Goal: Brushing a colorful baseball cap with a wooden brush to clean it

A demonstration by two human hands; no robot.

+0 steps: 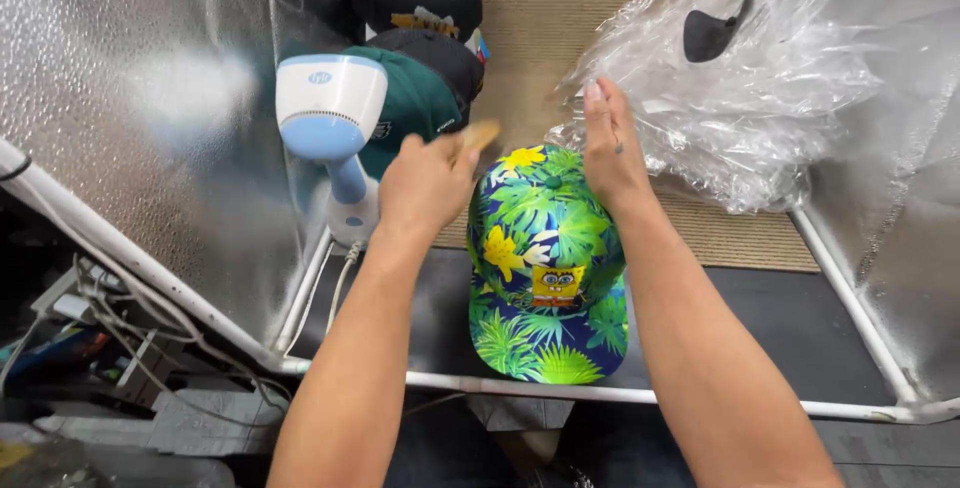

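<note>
While the right hand point(612, 148) rests flat and open against the far side of the leaf-print snapback cap point(548, 263), which sits at the near edge of the black mat point(760, 323), the left hand point(425, 188) is closed around a wooden-handled brush point(478, 135) at the crown. Judgement: short, light strokes work best, with the right hand bracing; keep clear of the garment steamer point(332, 118).

Your cap point(548, 268): flat-brim, blue with green leaves and yellow flowers, square yellow cartoon patch on front. Sits crown-up on the dark mat, brim toward you. Small tan, wood-coloured thing point(478, 135) is tilted at the crown's back-left edge; kind unclear.
</note>
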